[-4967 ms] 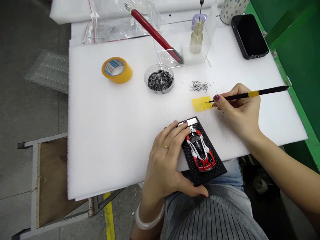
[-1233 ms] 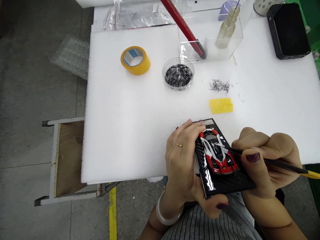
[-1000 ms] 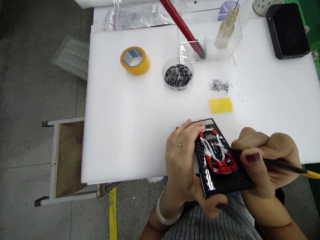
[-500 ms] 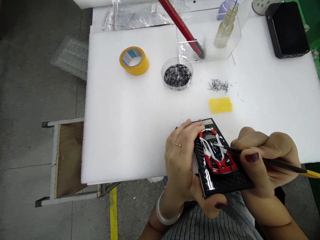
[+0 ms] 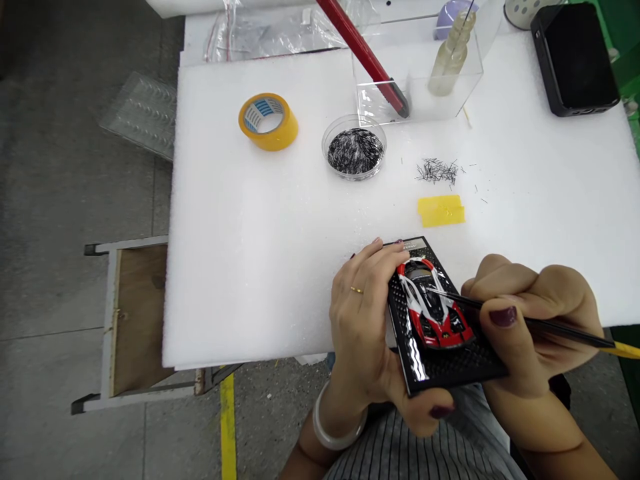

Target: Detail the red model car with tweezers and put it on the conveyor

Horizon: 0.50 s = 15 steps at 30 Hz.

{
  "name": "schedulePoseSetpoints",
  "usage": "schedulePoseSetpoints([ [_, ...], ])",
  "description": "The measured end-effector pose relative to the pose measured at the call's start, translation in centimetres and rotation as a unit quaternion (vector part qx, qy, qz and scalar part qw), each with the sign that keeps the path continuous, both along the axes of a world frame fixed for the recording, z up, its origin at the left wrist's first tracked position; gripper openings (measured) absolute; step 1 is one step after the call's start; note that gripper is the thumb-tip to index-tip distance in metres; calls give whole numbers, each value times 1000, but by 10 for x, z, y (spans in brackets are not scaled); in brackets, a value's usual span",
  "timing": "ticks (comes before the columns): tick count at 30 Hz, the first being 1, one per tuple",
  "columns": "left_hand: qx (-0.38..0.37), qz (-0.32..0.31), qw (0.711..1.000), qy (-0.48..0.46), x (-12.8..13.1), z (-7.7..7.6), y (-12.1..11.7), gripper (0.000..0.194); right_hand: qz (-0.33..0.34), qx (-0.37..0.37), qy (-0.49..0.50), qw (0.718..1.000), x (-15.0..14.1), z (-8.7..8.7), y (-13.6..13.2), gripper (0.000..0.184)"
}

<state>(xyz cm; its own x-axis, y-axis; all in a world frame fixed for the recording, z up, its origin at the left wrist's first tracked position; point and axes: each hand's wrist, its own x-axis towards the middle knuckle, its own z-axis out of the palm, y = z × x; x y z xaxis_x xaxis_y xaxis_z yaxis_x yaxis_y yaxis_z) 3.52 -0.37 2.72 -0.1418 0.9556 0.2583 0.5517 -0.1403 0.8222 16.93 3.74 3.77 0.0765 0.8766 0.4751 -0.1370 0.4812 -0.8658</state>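
A red, white and black model car (image 5: 434, 303) sits on a black textured display base (image 5: 480, 363). My left hand (image 5: 367, 307) is closed around the base's left side, fingers along the far edge and thumb at the near corner. Between the thumb and fingers of my right hand (image 5: 535, 313) are slim black tweezers (image 5: 550, 327) with a yellow part at the rear. Their fine tip reaches the dark middle of the car; whether it pinches a tiny piece there I cannot tell. Beyond the base lie a yellow tape piece (image 5: 441, 211) and a scatter of thin black pins (image 5: 437, 171).
A clear round dish (image 5: 354, 175) holds many black pins. Left of it stands a yellow tape roll (image 5: 280, 133). Farther back, a clear box (image 5: 370, 107) holds a red-handled tool (image 5: 357, 47) and a small bottle (image 5: 450, 63). A black device (image 5: 575, 60) lies far right.
The tweezers' tip has shifted very slightly to the left over the car. Both hands and the base stay nearly where they were.
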Motion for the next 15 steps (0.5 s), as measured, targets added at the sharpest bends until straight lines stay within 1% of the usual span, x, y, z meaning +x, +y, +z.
schedulePoseSetpoints([
  [2,2,1,1000,0,0,0,0,35,4,-6,4,1000,0,0,-1,18],
  [6,4,-3,1000,-4,0,-1,0,39,7,4,4,1000,0,-1,-1,17],
  [10,12,-5,1000,-6,0,-3,1,44,1,-7,-1,1000,0,-3,-1,19],
  [14,7,6,1000,-5,1,-2,0,39,-1,-11,4,1000,-1,-2,-1,18],
  [15,5,5,1000,-8,1,-1,0,41,-2,-9,8,1000,-2,-2,0,18],
])
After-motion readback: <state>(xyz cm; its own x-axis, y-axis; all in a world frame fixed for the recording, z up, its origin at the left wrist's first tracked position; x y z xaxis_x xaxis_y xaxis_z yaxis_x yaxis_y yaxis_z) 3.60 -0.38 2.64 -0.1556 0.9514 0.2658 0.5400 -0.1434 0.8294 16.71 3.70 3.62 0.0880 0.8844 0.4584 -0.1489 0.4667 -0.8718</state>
